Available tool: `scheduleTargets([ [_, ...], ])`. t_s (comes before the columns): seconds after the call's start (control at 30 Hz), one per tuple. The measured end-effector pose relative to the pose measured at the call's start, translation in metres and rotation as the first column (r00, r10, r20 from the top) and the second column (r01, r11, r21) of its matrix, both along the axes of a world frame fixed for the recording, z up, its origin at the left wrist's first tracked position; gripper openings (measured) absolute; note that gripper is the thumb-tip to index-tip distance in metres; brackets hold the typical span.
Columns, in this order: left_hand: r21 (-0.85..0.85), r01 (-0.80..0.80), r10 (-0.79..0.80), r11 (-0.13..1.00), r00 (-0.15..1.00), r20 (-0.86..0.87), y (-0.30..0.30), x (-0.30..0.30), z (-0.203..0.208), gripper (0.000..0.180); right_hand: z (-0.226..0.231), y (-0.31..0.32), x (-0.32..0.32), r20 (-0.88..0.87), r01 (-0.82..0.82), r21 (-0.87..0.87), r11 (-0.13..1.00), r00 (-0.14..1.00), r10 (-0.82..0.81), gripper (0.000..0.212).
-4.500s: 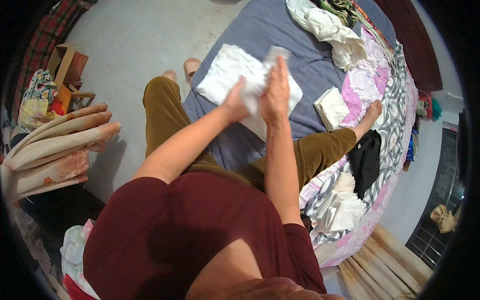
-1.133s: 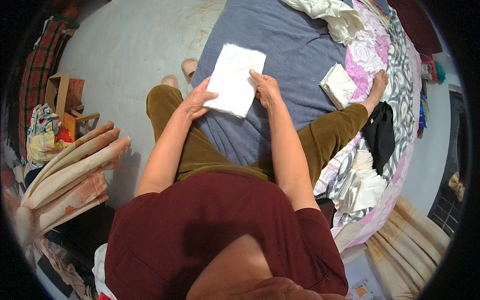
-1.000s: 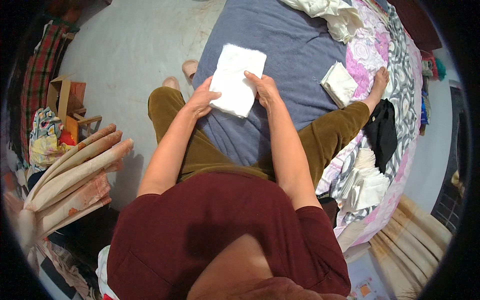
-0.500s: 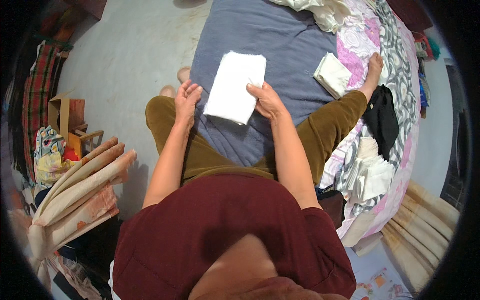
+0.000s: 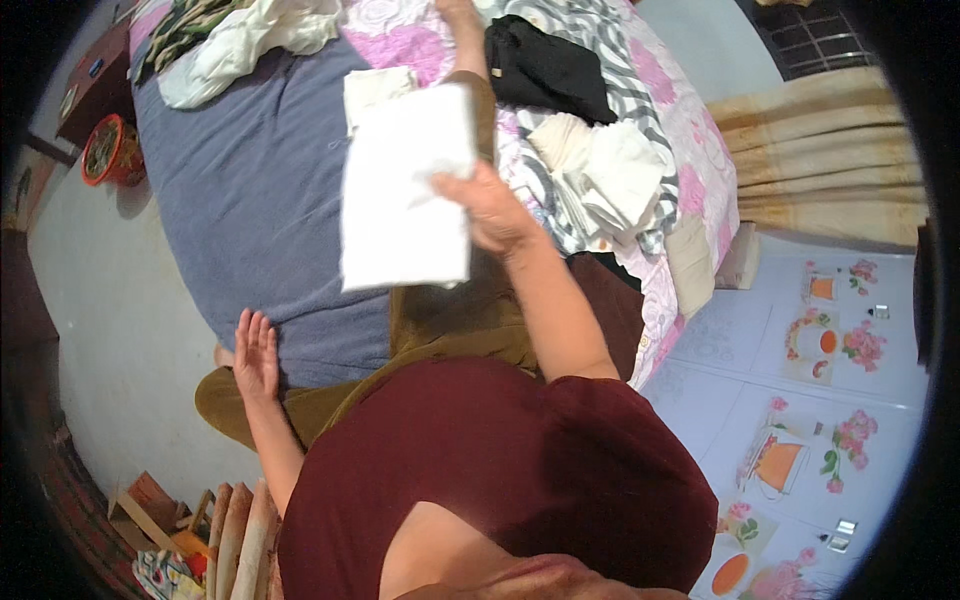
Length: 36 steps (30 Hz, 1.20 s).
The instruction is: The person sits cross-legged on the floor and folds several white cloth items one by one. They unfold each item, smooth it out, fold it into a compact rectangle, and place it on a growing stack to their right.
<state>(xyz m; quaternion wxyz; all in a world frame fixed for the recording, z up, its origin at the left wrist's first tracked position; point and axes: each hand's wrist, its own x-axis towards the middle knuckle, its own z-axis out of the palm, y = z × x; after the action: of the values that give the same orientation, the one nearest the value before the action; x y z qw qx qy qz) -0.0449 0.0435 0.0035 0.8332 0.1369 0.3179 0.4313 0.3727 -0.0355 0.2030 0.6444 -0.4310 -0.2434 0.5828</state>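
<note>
A folded white cloth [image 5: 405,190] hangs upright in front of me, its right edge pinched by my right hand [image 5: 487,205], thumb on the near face. The cloth is slightly smeared by motion, and it partly covers another folded off-white cloth [image 5: 375,88] lying on the bed. Low on the left, my left hand [image 5: 257,355] rests near my knee with its fingers stretched out, holding nothing. Beneath it and the white cloth spreads a blue-grey blanket [image 5: 240,190].
On the bed's right lie a pile of white folded cloths [image 5: 615,180] and a black garment [image 5: 548,70]. A crumpled white garment [image 5: 245,50] lies at the far left. An orange-red bucket [image 5: 113,150] stands on the floor; a beige curtain [image 5: 820,155] hangs at right.
My view has swung to the right. My right hand has carried the white cloth right and raised it, while my left hand has moved away from the cloth, toward the left knee.
</note>
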Motion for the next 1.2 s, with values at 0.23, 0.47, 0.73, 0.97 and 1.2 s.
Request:
scheduleTargets([
  [0.23,0.048,0.026,-0.036,0.999,0.97,0.239,0.011,-0.01,-0.012,0.038,0.045,-0.089,0.163,0.279,0.469,0.159,0.869,0.822,-0.496,0.034],
  [0.47,0.05,0.038,-0.049,0.998,0.969,0.24,0.014,-0.009,-0.018,0.035,0.007,-0.184,0.263,0.738,0.839,-0.246,0.485,0.487,-0.467,0.049],
  [0.73,0.012,-0.033,0.03,0.999,0.982,0.185,0.011,-0.021,-0.022,0.032,-0.007,-0.154,0.269,0.89,0.777,0.405,0.483,-0.456,-0.012,0.073],
  [0.97,-0.088,-0.125,0.123,0.988,0.992,-0.023,0.009,0.003,-0.01,0.029,-0.076,-0.136,0.254,0.863,0.883,-0.076,0.463,-0.175,0.475,0.085],
  [1.2,-0.045,-0.132,0.11,0.99,0.937,-0.332,0.011,0.021,0.033,0.035,-0.039,-0.098,0.239,0.843,0.812,0.166,0.56,-0.412,0.347,0.083],
])
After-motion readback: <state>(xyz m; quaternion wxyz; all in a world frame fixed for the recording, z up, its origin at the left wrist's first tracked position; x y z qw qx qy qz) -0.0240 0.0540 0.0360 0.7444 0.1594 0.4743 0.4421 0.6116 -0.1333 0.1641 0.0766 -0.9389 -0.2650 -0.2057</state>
